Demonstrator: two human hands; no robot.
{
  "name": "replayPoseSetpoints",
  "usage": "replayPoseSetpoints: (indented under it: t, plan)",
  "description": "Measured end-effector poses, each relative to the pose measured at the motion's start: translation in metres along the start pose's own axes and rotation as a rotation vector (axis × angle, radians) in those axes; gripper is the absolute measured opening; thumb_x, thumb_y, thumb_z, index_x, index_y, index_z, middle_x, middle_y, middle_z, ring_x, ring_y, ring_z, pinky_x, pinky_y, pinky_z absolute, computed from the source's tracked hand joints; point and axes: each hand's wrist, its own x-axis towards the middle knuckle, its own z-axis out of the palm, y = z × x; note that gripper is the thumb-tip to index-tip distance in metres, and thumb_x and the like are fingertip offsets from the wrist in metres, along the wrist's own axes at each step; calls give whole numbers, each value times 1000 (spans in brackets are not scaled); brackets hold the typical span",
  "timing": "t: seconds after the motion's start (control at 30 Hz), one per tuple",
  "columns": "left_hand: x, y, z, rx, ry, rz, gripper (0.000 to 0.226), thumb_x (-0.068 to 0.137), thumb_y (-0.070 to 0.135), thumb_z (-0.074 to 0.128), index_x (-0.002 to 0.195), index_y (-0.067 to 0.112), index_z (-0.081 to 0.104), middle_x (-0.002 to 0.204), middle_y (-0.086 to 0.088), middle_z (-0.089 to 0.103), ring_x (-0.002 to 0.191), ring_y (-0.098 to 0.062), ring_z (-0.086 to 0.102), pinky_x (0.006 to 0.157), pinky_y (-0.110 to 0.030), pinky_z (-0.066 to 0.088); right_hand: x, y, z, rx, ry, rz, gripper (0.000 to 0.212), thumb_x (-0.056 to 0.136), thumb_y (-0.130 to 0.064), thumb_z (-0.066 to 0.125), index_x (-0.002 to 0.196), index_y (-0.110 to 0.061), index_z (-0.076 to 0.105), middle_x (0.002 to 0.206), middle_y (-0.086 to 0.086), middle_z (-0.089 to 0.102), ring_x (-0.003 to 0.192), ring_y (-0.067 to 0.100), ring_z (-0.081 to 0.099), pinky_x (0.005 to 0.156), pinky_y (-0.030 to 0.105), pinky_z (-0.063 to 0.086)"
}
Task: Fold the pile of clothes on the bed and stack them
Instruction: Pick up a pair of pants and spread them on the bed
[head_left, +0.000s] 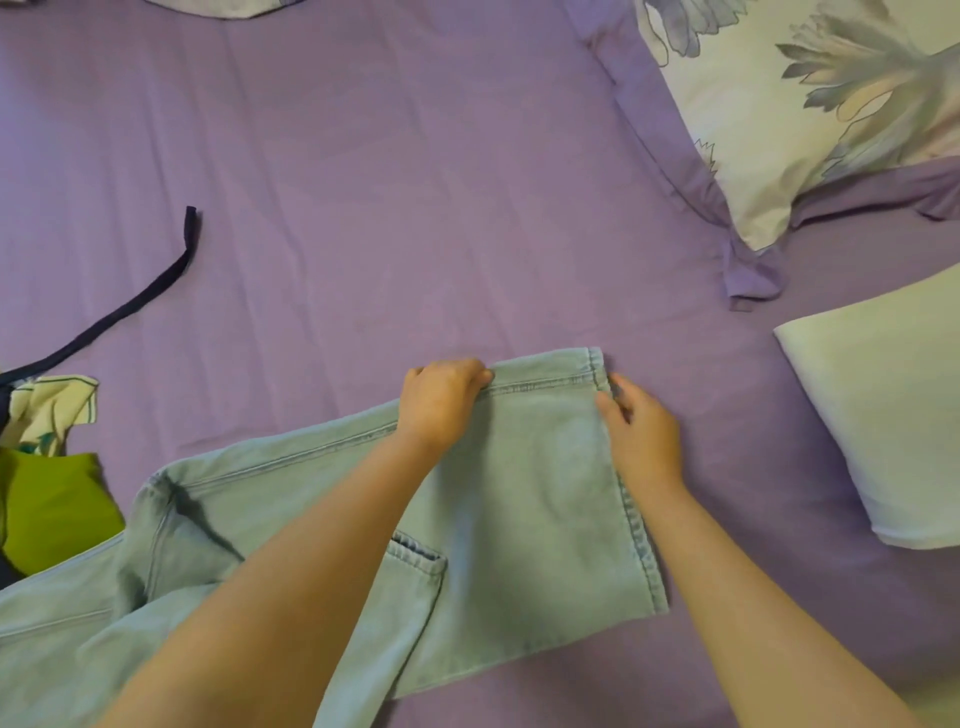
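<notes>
Light blue jeans (530, 499) lie spread across the purple bed sheet (389, 197), waist end to the right and legs trailing to the lower left. My left hand (441, 397) grips the far edge of the jeans with curled fingers. My right hand (641, 428) holds the waistband corner, its fingers pinching the hem. At the left edge sits a pile of clothes with a green garment (52, 509) and a patterned white piece (47, 410).
A dark strap (150, 296) runs from the pile across the sheet. A floral pillow (810, 104) lies at the upper right, and a plain white pillow (888, 410) at the right edge. Bare sheet stretches beyond the jeans.
</notes>
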Motion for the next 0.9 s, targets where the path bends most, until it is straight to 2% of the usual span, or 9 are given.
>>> replayPoseSetpoints:
  t: [0.07,0.17,0.27,0.37,0.5,0.6,0.67,0.77,0.9]
  plan:
    - [15,1,4,5,-20,-93,26,103,27,36,92,18,57,99,-9,66,96,-32,55,79,-35,31,11,-4,-1,120,-14,97,53,89,-33,64,134,-12,47,97,-3,58,90,19,59,76,30,43]
    - [24,8,15,9,-82,-66,31,100,39,43,119,19,57,111,-2,65,109,-28,51,88,-37,32,-7,8,-1,-28,-51,66,68,81,-44,70,131,-10,41,103,2,61,90,24,62,76,39,50]
    - [28,25,22,-26,-77,20,20,100,32,44,90,19,54,89,-2,63,98,-30,56,79,-35,30,-38,33,-2,-241,-11,-86,61,75,-47,74,117,-11,48,106,5,66,89,32,63,76,42,50]
    - [38,30,22,-92,-53,-62,24,102,25,40,80,19,48,82,-5,61,89,-32,57,82,-36,32,-54,52,-3,-280,-90,-27,60,85,-41,66,134,-15,42,122,8,61,103,33,61,76,39,48]
    - [50,28,24,-24,31,-100,28,103,32,36,106,18,61,105,-7,66,104,-31,50,85,-36,29,-44,61,-10,-282,-9,73,27,92,-45,52,99,-19,52,76,3,66,80,35,63,53,34,34]
    - [48,34,30,59,2,-21,40,97,45,45,131,23,50,128,-3,55,121,-30,40,93,-38,28,-45,61,-15,-267,2,66,27,92,-48,48,84,-23,42,58,-11,51,70,34,62,45,31,24]
    - [45,37,35,150,-21,36,50,94,48,51,137,23,43,131,-3,51,125,-29,37,97,-39,27,-50,65,-17,-266,-99,21,27,91,-44,55,105,-22,48,85,-3,65,84,33,64,54,34,38]
    - [42,42,34,196,59,-8,54,91,45,58,138,24,42,129,-5,48,123,-28,37,101,-37,26,-54,65,-17,-335,-219,4,49,94,-28,56,138,-19,38,132,6,53,109,33,57,80,39,46]
    - [16,37,29,87,170,-81,52,89,22,63,137,20,43,135,-7,43,124,-27,35,99,-36,27,-60,44,-15,-620,-123,-16,41,92,-27,58,130,-17,47,125,8,51,101,34,60,73,39,47]
